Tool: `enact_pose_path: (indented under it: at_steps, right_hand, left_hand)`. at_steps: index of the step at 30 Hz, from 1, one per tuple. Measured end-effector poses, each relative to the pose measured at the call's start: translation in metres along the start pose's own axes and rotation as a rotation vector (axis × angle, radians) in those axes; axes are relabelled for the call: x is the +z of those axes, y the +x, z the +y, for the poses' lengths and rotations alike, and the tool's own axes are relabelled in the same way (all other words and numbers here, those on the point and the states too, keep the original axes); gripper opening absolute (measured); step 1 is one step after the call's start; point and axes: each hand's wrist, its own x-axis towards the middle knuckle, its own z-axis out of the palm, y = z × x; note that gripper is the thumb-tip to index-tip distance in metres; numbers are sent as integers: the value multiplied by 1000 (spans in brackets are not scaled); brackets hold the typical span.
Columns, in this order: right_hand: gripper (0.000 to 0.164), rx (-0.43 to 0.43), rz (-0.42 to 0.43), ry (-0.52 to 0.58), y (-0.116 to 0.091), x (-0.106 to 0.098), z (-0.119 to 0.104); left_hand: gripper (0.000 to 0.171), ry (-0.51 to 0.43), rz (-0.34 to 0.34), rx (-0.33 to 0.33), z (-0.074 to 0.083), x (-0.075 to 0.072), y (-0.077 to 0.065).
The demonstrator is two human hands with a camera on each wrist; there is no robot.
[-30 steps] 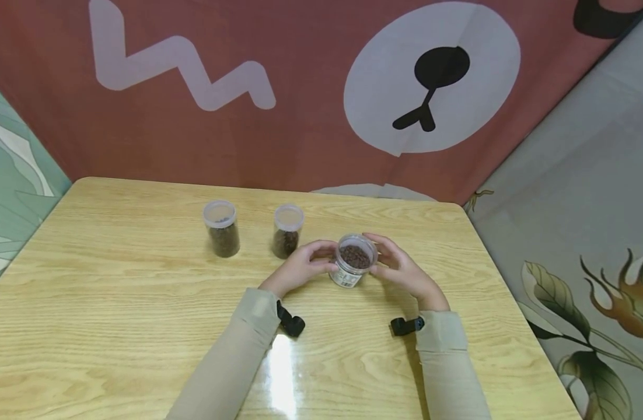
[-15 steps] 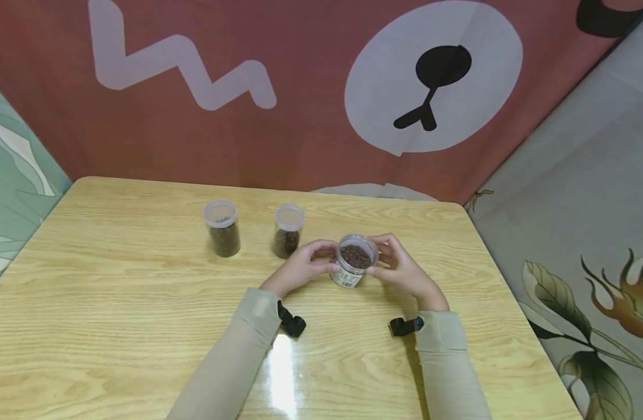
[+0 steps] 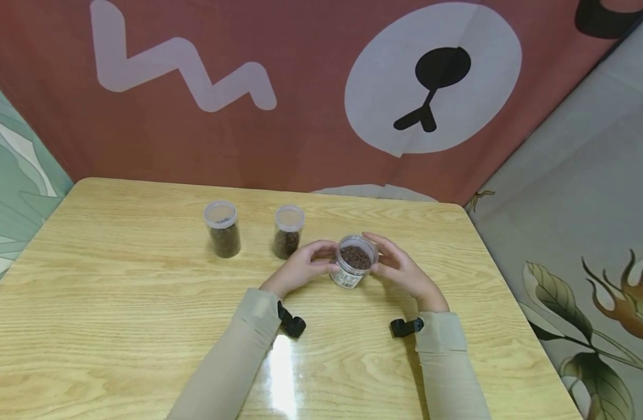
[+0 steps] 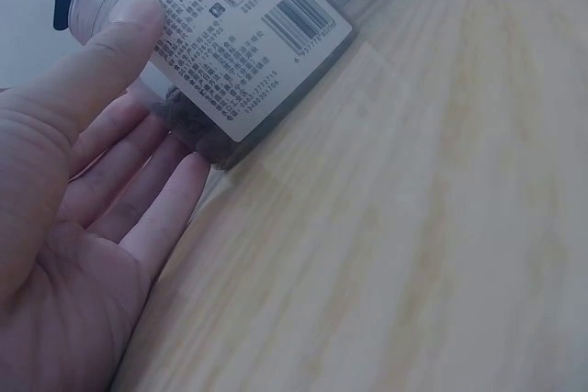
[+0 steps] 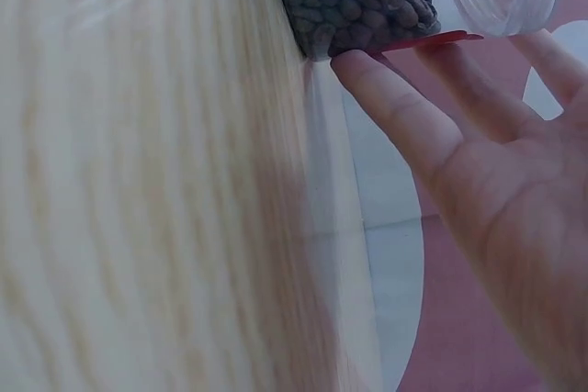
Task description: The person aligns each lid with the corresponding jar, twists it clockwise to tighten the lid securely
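A clear, round jar (image 3: 355, 258) of dark brown, bean-like pieces stands on the table between both hands. Its white label with a barcode (image 4: 301, 21) faces the left wrist camera. My left hand (image 3: 302, 269) holds the jar's left side, thumb on the label and fingers behind. On the other side, my right hand (image 3: 404, 273) touches the jar with fairly straight, spread fingers; the fingertips (image 5: 354, 63) meet its lower wall in the right wrist view, where the thumb is hidden. Whether a clear lid covers the mouth is hard to tell.
Two more clear jars with pale lids and dark contents stand to the left: a taller jar (image 3: 224, 238) farther off and another jar (image 3: 287, 236) just beyond my left hand. Behind the wooden table (image 3: 116, 303) hangs a red printed cloth (image 3: 300, 140).
My right hand's fingers drew in, then reached out again along the jar's right side. The left hand and the jar stay in the same place.
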Motion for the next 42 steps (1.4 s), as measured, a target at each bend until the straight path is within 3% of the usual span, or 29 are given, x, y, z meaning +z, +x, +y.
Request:
enact_pose_path:
  at_steps: [5,19,26,32,42]
  right_hand:
    - [63,-9,-8,34,0,0,1]
    - [66,37,81,-12,4,4,-4]
    - [70,14,40,-17,0,3,-5]
    - [65,2,-11,49,-1,3,-3]
    - [64,3,1,44,0,2,-2]
  left_hand:
    - [53,6,-3,-7,1,0,0]
    - [52,9,5,-1,2,0,1]
    - [53,14,-5,1,2,1,0]
    - [53,17,-9,3,2,1,0]
    - [54,16,-9,-6,3,1,0]
